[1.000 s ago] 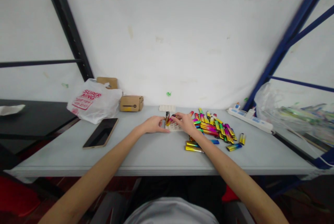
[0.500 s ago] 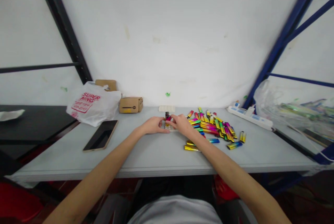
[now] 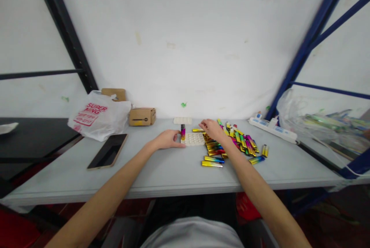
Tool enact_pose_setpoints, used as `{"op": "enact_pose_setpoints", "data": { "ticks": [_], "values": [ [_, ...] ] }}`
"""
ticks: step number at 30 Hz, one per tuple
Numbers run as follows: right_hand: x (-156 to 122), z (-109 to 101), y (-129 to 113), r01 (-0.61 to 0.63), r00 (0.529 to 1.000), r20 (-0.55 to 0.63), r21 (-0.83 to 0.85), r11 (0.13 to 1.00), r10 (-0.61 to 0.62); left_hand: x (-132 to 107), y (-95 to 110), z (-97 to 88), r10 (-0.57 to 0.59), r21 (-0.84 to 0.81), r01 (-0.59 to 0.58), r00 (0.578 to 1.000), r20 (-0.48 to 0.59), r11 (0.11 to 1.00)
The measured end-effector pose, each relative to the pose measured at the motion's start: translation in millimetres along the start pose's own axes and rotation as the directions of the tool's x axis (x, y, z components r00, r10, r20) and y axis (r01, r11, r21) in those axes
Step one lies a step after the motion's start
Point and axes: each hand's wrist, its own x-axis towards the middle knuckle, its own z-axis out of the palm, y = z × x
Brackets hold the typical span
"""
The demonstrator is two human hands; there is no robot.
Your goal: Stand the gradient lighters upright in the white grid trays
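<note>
A purple-and-gold lighter [image 3: 183, 133] with a black top stands upright at the left end of a white tray with rows of round holes [image 3: 195, 139]. My left hand [image 3: 167, 139] curves round that end of the tray, thumb in front and fingers behind, close against the lighter. Over the left part of a pile of shiny multicoloured lighters [image 3: 215, 147] is my right hand [image 3: 213, 129], its fingers bent and somewhat apart with nothing visibly held. A gold lighter [image 3: 197, 130] lies just under its fingertips.
A second pale tray [image 3: 182, 120] lies near the wall. To the left are a phone [image 3: 108, 151], a white plastic bag [image 3: 100, 115] and a cardboard box [image 3: 142, 117]. A power strip [image 3: 273, 129] runs along the right, beside a blue metal frame [image 3: 302, 59].
My right hand has let go of the upright lighter and moved right to the pile, uncovering the tray. My left hand stays at the tray's left end. The view has shifted slightly.
</note>
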Motion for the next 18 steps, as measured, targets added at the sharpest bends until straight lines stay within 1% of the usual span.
{"op": "enact_pose_setpoints", "data": {
  "ticks": [2,4,7,10,13,18],
  "values": [
    [-4.7,-13.4,15.8,0.007,0.995,0.095,0.041,0.999,-0.011,-0.1,0.9,-0.2,-0.007,0.001,0.007,1.0,-0.004,1.0],
    [-9.6,-26.9,26.0,0.002,0.981,0.194,0.049,0.999,-0.012,-0.3,1.7,-0.4,-0.009,0.007,0.009,1.0,-0.005,1.0],
    [-15.4,-46.2,30.7,-0.051,0.959,0.281,0.011,0.999,0.046,-0.5,1.7,-0.5,0.002,0.011,-0.002,1.0,0.001,1.0],
    [-18.9,-60.3,28.6,-0.097,0.92,0.38,-0.025,0.995,0.099,0.2,0.4,0.2,0.008,0.008,-0.008,1.0,-0.004,1.0],
    [-19.9,-65.9,25.9,-0.091,0.891,0.443,-0.038,0.995,0.099,1.2,-1.1,0.9,0.012,0.016,-0.011,1.0,-0.007,1.0],
    [-18.1,-61.5,29.1,-0.034,0.897,0.439,-0.037,0.999,0.047,1.2,-1.6,1.1,0.006,0.023,-0.006,1.0,-0.005,1.0]
  ]
}}
